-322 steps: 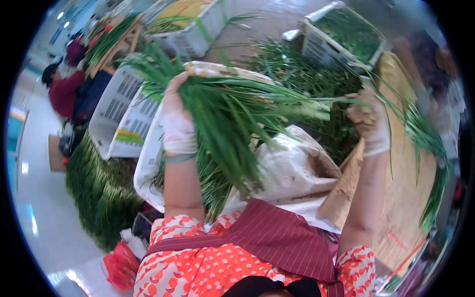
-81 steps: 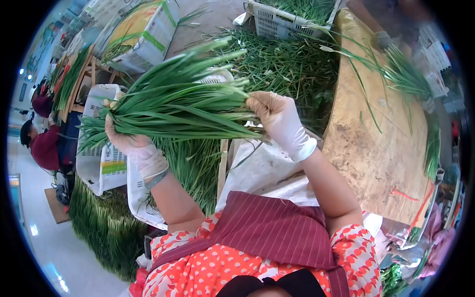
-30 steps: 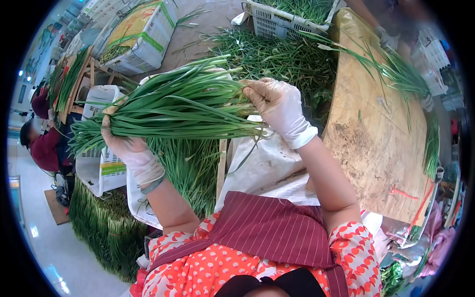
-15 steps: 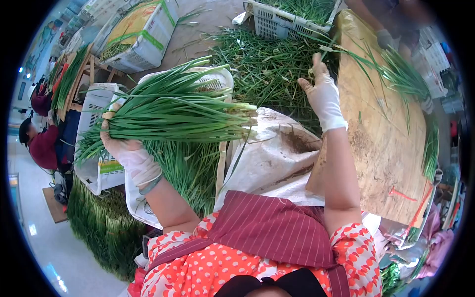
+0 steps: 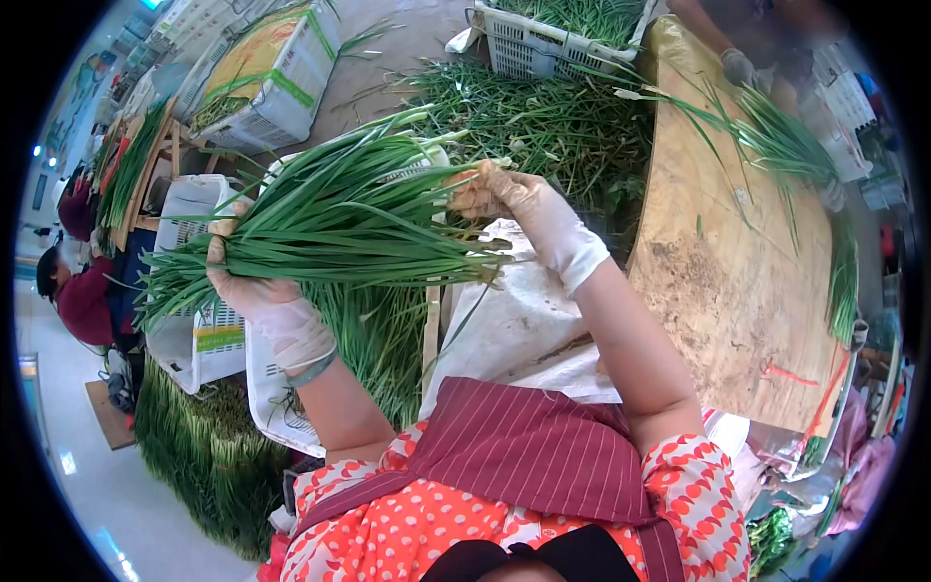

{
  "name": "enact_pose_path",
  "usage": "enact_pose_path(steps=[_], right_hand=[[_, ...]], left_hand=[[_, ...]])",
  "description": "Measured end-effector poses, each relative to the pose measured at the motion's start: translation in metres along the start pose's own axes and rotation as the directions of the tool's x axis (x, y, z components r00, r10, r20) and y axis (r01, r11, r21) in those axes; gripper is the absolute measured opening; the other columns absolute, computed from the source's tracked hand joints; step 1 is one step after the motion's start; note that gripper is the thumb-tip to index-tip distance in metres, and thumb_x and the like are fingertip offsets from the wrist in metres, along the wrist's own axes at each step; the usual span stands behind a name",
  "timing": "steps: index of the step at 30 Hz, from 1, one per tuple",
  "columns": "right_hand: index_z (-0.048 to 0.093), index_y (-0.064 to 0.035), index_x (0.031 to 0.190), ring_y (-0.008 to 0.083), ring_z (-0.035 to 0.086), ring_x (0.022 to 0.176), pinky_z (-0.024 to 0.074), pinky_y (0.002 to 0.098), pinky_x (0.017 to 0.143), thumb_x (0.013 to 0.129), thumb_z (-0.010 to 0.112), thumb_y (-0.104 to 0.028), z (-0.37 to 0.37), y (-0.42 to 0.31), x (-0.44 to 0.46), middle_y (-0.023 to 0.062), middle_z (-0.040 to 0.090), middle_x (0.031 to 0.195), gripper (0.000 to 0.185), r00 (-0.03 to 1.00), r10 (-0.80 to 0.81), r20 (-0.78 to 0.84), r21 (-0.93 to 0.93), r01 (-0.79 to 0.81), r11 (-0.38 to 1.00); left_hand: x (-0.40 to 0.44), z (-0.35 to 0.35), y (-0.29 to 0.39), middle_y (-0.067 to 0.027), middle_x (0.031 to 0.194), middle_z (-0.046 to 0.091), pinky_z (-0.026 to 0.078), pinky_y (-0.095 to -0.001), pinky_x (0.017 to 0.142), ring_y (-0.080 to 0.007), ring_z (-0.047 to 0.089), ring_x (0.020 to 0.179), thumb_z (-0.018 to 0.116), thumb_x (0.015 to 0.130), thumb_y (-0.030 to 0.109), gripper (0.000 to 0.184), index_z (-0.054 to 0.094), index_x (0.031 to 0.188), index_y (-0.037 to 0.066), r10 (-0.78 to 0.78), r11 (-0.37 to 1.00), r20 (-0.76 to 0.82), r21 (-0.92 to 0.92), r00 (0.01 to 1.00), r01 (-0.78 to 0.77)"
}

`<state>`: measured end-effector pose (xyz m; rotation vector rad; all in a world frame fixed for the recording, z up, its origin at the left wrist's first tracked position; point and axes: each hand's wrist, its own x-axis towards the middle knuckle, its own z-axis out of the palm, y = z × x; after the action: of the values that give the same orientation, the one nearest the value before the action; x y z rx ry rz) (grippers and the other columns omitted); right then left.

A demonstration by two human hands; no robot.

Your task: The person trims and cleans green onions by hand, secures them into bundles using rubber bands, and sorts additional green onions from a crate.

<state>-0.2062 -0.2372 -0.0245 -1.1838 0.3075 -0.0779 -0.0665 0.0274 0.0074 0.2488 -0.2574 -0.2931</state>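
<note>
A thick bunch of garlic chives [image 5: 359,218] lies sideways across my left hand [image 5: 262,291], whose gloved fingers are wrapped around its leafy end. The pale stem ends point right. There my gloved right hand [image 5: 514,199] has its fingers closed on the stem ends at the upper side; exactly which stalks it grips is hidden. Below the bunch, more chives [image 5: 373,339] lie in a white crate [image 5: 276,403]. A dirty white sheet [image 5: 509,310] spreads beneath my right forearm.
A wooden board [image 5: 747,291] stands on the right, with loose chives [image 5: 786,141] near another person's gloved hand [image 5: 739,68]. Trimmed leaves [image 5: 543,126] heap on the floor ahead, before a white crate [image 5: 529,48]. Bundled chives [image 5: 199,466] stand at lower left.
My right hand has moved left and down from above the leaf heap to the stem ends, and its fingers have closed. The bunch in my left hand has shifted slightly, its upper stalks fanning up.
</note>
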Motion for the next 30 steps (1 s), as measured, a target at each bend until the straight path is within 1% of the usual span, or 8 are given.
enact_pose_path(steps=[5, 8, 15, 19, 21, 23, 25, 30], right_hand=[[0.057, 0.0008, 0.086, 0.0146, 0.059, 0.066, 0.0482, 0.0266, 0.064, 0.08, 0.064, -0.045, 0.016, 0.005, 0.01, 0.0079, 0.063, 0.073, 0.047, 0.97, -0.098, -0.223, -0.584, -0.053, 0.81], [0.058, -0.0003, 0.08, 0.0122, 0.053, 0.052, 0.0444, 0.0238, 0.051, 0.084, 0.063, -0.034, 0.021, 0.0, 0.012, 0.0057, 0.059, 0.066, 0.034, 0.963, 0.139, -0.23, -0.028, -0.15, 0.988], [0.057, -0.0043, 0.095, 0.0128, 0.052, 0.052, 0.0463, 0.0268, 0.058, 0.09, 0.053, -0.024, -0.038, 0.003, 0.005, 0.0014, 0.058, 0.063, 0.02, 0.981, 0.06, -0.185, 0.301, -0.001, 0.953], [0.052, -0.0068, 0.102, 0.0176, 0.057, 0.098, 0.042, 0.0301, 0.089, 0.092, 0.05, -0.026, -0.106, -0.007, 0.004, 0.0075, 0.062, 0.105, 0.022, 0.851, -0.145, -0.505, 0.519, 0.434, 0.736], [0.059, -0.0075, 0.105, 0.0161, 0.05, 0.113, 0.0375, 0.0325, 0.098, 0.085, 0.059, -0.03, -0.11, -0.005, -0.001, 0.0087, 0.059, 0.114, 0.03, 0.879, -0.078, -0.47, 0.535, 0.353, 0.768], [0.055, -0.0065, 0.118, 0.0165, 0.051, 0.111, 0.0372, 0.0306, 0.098, 0.083, 0.063, -0.028, -0.073, -0.008, -0.018, 0.0101, 0.056, 0.119, 0.042, 0.973, -0.155, -0.17, -0.167, 0.126, 0.978], [0.053, -0.0052, 0.121, 0.0159, 0.051, 0.11, 0.0389, 0.0291, 0.096, 0.08, 0.067, -0.023, -0.041, -0.01, -0.025, 0.0101, 0.056, 0.12, 0.047, 0.984, -0.085, 0.155, -0.132, 0.106, 0.986], [0.059, 0.0051, 0.108, 0.014, 0.062, 0.086, 0.0503, 0.0248, 0.078, 0.075, 0.071, -0.006, -0.005, 0.01, -0.008, 0.0108, 0.065, 0.099, 0.037, 0.992, 0.072, 0.105, -0.046, -0.067, 0.997]], left_hand=[[0.004, -0.01, 0.0, -0.0153, 0.097, 0.06, 0.038, -0.054, 0.095, -0.0302, 0.055, 0.102, 0.054, 0.076, 0.008, 0.018, 0.059, 0.093, 0.001, 0.064, 0.997, -0.048, 0.035, 0.997, -0.062], [0.002, -0.008, -0.004, -0.0167, 0.099, 0.06, 0.039, -0.0532, 0.096, -0.0303, 0.055, 0.102, 0.054, 0.076, 0.009, 0.019, 0.059, 0.092, 0.001, 0.067, 0.997, -0.085, 0.036, 0.994, -0.064], [0.002, -0.009, 0.004, -0.0132, 0.094, 0.062, 0.038, -0.0523, 0.096, -0.0287, 0.054, 0.103, 0.054, 0.075, 0.009, 0.019, 0.06, 0.091, 0.001, 0.05, 0.996, -0.083, 0.082, 0.995, -0.043], [0.005, -0.02, 0.015, -0.0115, 0.093, 0.062, 0.037, -0.0522, 0.097, -0.0274, 0.052, 0.104, 0.054, 0.074, 0.008, 0.018, 0.06, 0.091, 0.002, 0.052, 0.997, -0.037, 0.058, 0.998, -0.049], [0.005, -0.02, 0.016, -0.0094, 0.091, 0.062, 0.035, -0.0522, 0.098, -0.0262, 0.05, 0.105, 0.054, 0.074, 0.006, 0.018, 0.06, 0.091, 0.002, 0.066, 0.997, -0.067, 0.03, 0.996, -0.064], [0.006, -0.024, 0.018, -0.0101, 0.092, 0.062, 0.035, -0.052, 0.098, -0.0264, 0.05, 0.105, 0.054, 0.074, 0.005, 0.018, 0.06, 0.091, 0.002, 0.032, 0.999, -0.055, -0.003, 0.998, -0.033], [0.007, -0.025, 0.017, -0.0108, 0.093, 0.062, 0.035, -0.0518, 0.098, -0.0267, 0.05, 0.105, 0.054, 0.073, 0.005, 0.018, 0.06, 0.09, 0.002, -0.001, 0.999, -0.042, -0.034, 0.999, 0.0], [0.006, -0.01, 0.001, -0.0161, 0.102, 0.056, 0.037, -0.0508, 0.096, -0.0279, 0.05, 0.102, 0.055, 0.072, 0.006, 0.019, 0.059, 0.09, 0.001, 0.037, 0.999, -0.103, 0.018, 0.994, -0.036]])
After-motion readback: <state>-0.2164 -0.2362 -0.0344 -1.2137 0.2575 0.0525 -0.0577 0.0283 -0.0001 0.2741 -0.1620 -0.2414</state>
